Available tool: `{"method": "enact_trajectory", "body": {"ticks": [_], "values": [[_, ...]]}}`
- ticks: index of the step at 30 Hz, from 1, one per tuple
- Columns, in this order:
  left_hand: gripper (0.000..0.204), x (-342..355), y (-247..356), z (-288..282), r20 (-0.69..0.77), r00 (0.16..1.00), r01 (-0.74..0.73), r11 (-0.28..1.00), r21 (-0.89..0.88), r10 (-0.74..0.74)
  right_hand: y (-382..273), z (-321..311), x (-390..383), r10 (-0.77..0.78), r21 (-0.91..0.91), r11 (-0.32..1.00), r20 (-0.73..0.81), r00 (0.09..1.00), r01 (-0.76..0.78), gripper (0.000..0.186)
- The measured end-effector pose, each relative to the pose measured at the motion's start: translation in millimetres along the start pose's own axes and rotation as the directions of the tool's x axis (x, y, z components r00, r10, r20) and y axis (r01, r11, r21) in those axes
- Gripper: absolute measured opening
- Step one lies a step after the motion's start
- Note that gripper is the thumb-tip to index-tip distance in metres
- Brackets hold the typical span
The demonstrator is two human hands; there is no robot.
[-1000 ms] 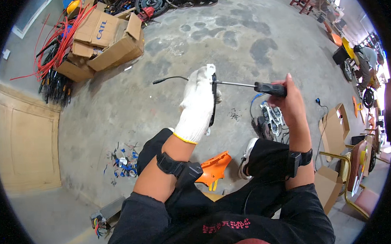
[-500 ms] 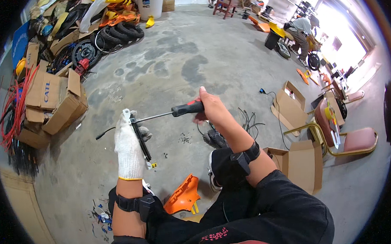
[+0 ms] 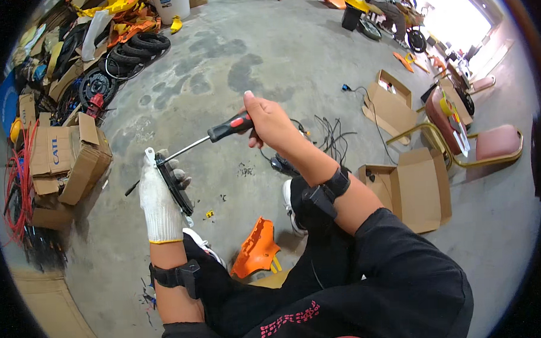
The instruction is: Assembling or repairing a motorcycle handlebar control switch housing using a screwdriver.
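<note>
My left hand point(image 3: 158, 204), in a white knit work glove, grips a long black part point(image 3: 176, 189) with a silver metal end tab. A thin black cable sticks out beside the glove. My bare right hand point(image 3: 271, 122) is wrapped round the black and red handle of a screwdriver point(image 3: 228, 128). Its shaft slants down to the left, and the tip meets the upper end of the black part. Whether a screw sits there is too small to tell. An orange plastic cover point(image 3: 256, 248) lies on the floor between my legs.
Opened cardboard boxes point(image 3: 423, 187) and a pink padded chair point(image 3: 497, 142) stand at the right. Black cables point(image 3: 335, 137) lie beyond my right forearm. Boxes point(image 3: 73, 155), red wires and tires point(image 3: 136, 50) crowd the left. Another person point(image 3: 390, 13) works at the far right.
My view has shifted. The screwdriver handle has tilted up, its shaft now slanting more steeply toward the black part. My right fingers have turned on the handle; the left hand keeps its hold.
</note>
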State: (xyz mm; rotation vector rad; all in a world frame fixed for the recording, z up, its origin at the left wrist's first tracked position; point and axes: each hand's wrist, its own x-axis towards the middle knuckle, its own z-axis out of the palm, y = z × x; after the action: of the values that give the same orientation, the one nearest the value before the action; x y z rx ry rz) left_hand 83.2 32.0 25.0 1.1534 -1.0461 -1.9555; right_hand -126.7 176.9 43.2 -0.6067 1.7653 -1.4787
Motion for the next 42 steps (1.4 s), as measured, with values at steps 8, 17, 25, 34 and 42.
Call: {"method": "enact_trajectory", "body": {"ticks": [8,17,25,34,42], "values": [[0.040,-8,-2,6,0.059,0.996,0.069,0.990,-0.127,-0.061,8,1,-10,-0.463,0.206,0.864,-0.036,0.886,0.460,0.054],[0.039,-13,-3,1,0.028,0.998,0.062,0.987,-0.151,-0.058,-3,0,-15,-0.139,-0.015,0.990,0.010,0.990,0.139,0.031],[0.039,2,2,4,-0.047,0.993,0.094,0.957,-0.274,-0.111,-2,16,1,-0.366,0.160,0.919,0.011,0.931,0.359,0.043],[0.042,29,3,17,0.030,0.994,0.109,0.980,-0.168,-0.105,-5,5,32,-0.182,0.265,0.948,0.003,0.983,0.175,0.040],[0.040,55,6,21,-0.038,0.989,0.135,0.975,-0.175,-0.143,10,13,66,-0.177,0.362,0.915,-0.039,0.983,0.179,0.043]]}}
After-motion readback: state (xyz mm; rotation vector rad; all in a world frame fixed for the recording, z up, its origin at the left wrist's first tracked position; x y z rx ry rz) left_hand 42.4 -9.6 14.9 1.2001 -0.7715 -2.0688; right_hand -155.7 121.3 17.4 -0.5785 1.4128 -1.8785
